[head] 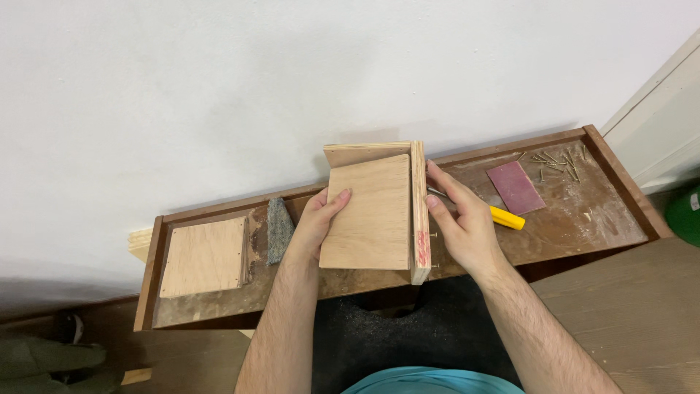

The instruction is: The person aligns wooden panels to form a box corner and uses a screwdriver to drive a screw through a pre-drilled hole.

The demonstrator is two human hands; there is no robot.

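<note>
Both hands pressed the plywood box (375, 211): left hand (315, 222) flat, right hand (463, 222) bracing its half-nailed side panel (418, 211); nails (554, 164) lay beyond.

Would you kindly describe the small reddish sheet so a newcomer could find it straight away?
Start at the long wooden tray against the white wall and look to its right end. Past the right hand and the yellow handle lies a flat reddish-brown sandpaper sheet, beside loose screws. It is the only thin, dull red rectangle there.
</note>
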